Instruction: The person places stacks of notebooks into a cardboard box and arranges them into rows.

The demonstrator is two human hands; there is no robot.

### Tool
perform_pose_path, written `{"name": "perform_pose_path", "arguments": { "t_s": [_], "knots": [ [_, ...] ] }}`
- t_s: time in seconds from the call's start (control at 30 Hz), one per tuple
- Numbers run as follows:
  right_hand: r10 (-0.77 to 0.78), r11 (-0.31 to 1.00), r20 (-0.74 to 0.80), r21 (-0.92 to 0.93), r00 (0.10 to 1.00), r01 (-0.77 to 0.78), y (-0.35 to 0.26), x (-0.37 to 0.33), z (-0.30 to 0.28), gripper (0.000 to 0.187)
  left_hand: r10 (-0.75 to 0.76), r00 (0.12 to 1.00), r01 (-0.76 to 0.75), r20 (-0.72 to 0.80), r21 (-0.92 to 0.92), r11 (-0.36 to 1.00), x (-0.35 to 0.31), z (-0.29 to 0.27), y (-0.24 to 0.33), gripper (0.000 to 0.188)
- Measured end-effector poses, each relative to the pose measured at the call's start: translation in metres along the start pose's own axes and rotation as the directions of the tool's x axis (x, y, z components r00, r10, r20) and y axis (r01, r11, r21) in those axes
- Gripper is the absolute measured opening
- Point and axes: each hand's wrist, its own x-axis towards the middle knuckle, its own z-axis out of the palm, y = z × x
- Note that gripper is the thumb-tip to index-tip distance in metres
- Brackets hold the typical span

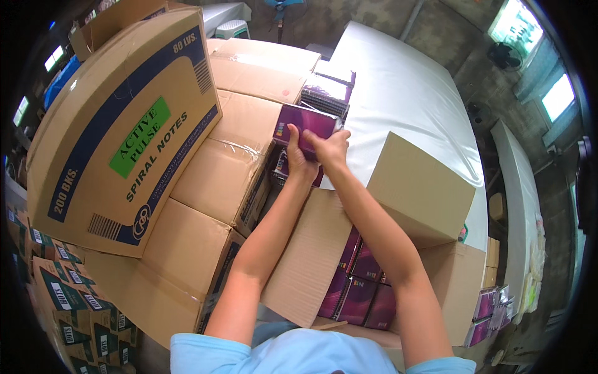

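View: head camera, looking down over both arms.
Carton progress: the open carton (306, 262) stands with its flaps spread; purple notebooks (359, 298) sit in it in neat rows, so it is at least partly filled. Closing is not yet done. How deep the rows go cannot be told, the right forearm hiding part of them.
Notebooks outside: a far pile (326, 93) with spiral edges showing lies just beyond the hands, and a near pile (281, 163) shows below them. Judged from this, handling of the notebooks is unfinished.
Held notebook: a purple notebook (293, 119), cover up, is between the hands, beyond the open carton and near the table (405, 75) with its white cover. One copy or several: cannot tell. Whether it rests on the pile beneath: cannot tell.
Left hand: the left hand (301, 163) is at the notebook's near edge, partly closed, thumb upright against the cover; its other fingers are mostly hidden.
Right hand: the right hand (330, 147) is curled at the notebook's right near corner, thumb pressed over the cover; full finger wrap not visible.
Left side: closed brown cartons (208, 177) stand in a row, with a large carton (93, 134) bearing a green label on top.
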Motion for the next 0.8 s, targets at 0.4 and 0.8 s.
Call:
{"name": "perform_pose_path", "arguments": {
  "t_s": [0.4,0.8],
  "knots": [
    [-0.512,0.831,0.080,-0.205,0.855,0.517,-0.067,-0.101,-0.122,0.074,0.009,0.954,0.023,0.301,-0.101,0.995,-0.034,-0.013,0.022,0.069],
    [-0.159,0.800,0.339,0.595,0.927,-0.081,-0.063,-0.174,-0.242,0.067,-0.126,0.926,0.107,0.355,0.073,0.992,-0.178,0.054,0.128,0.065]
  ]
}}
